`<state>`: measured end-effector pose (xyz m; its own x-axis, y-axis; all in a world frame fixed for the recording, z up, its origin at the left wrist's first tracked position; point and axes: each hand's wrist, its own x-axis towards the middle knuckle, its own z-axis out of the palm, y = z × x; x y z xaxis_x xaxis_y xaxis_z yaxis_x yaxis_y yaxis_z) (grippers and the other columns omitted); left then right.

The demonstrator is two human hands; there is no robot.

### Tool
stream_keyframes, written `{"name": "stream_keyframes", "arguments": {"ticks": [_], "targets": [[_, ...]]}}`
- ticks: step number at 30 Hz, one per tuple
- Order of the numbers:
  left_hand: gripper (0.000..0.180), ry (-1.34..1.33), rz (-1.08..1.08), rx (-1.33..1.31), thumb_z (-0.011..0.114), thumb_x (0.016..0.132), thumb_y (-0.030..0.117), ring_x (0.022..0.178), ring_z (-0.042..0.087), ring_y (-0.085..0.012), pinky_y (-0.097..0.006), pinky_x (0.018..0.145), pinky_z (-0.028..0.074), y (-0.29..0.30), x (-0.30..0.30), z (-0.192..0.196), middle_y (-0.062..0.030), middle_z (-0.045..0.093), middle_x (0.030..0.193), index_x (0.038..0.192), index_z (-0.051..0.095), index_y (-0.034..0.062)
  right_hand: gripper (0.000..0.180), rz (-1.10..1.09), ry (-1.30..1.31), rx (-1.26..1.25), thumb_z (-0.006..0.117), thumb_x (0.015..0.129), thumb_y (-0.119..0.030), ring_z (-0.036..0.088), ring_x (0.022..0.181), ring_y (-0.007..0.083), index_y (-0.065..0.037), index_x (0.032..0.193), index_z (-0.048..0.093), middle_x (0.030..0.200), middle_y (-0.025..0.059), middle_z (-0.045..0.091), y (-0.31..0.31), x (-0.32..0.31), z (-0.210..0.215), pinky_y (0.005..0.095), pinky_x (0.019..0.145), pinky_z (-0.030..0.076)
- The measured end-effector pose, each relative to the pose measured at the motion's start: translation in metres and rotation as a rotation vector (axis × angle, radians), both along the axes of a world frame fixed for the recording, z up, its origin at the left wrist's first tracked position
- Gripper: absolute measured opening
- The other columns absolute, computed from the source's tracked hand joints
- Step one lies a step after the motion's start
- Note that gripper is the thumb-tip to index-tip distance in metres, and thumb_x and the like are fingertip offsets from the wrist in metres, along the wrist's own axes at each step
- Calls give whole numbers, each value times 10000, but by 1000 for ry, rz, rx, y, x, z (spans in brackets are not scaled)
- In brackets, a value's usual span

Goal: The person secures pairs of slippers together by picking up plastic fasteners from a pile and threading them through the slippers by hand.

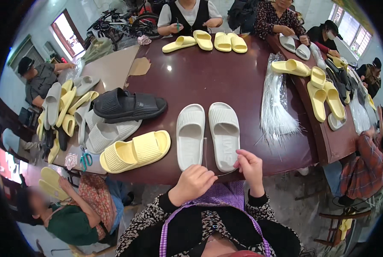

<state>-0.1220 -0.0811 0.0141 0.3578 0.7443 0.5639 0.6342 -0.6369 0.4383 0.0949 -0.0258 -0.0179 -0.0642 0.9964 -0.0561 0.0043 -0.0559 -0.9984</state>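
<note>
A pair of pale grey slide sandals lies side by side before me, toes away: the left slide (190,138) and the right slide (225,136). Between my hands runs a thin clear plastic tie (227,174), just at the heels. My left hand (195,181) pinches one end of it near the left slide's heel. The other end is pinched in my right hand (249,167), close by the right slide's heel. To the left lie a yellow slide (135,152), a grey ribbed slide (110,135) and black slides (129,106).
A bundle of clear plastic ties (279,111) lies on the table (208,81) to the right. Teal scissors (86,160) rest at the left edge. Yellow slides (230,43) stand at the far side, more (326,100) at the right. Several people sit around, handling slides.
</note>
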Motion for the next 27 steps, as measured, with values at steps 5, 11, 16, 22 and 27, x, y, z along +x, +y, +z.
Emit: {"name": "stream_keyframes", "arguments": {"ticks": [5,11,16,22,27], "targets": [[123,57,55,-41,740,757,88,643,565,-249,-359,597,455,-11,-7,-9,-78,570,713,802,637,38,264,10,-319,153,596,891,-50,601,546,158,50,1133,638,656,157,637,-11,-1,-9,284,525,464],[128,62,-11,-53,733,765,97,621,544,-249,-360,586,445,-1,-3,-13,-74,532,682,768,616,46,298,-44,-511,280,586,882,-9,485,528,109,57,1172,603,603,129,521,-17,1,-2,281,516,427],[141,67,-2,-61,729,774,104,616,539,-248,-359,583,443,-1,1,-25,-72,521,667,746,602,50,308,-48,-610,225,591,872,-29,537,500,205,53,1168,605,612,186,547,-21,10,-5,325,528,450],[131,67,9,-94,723,781,99,616,544,-249,-362,584,447,-2,5,-32,-74,528,659,744,608,48,318,34,-804,344,586,858,-55,610,599,372,50,1158,603,680,260,588,-15,15,-8,419,570,480],[141,37,21,-152,708,792,98,616,572,-281,-385,584,460,5,2,-36,-104,566,658,715,610,34,322,75,-882,346,579,851,-60,623,691,426,58,1151,587,728,280,604,0,12,-1,484,616,481]]}}
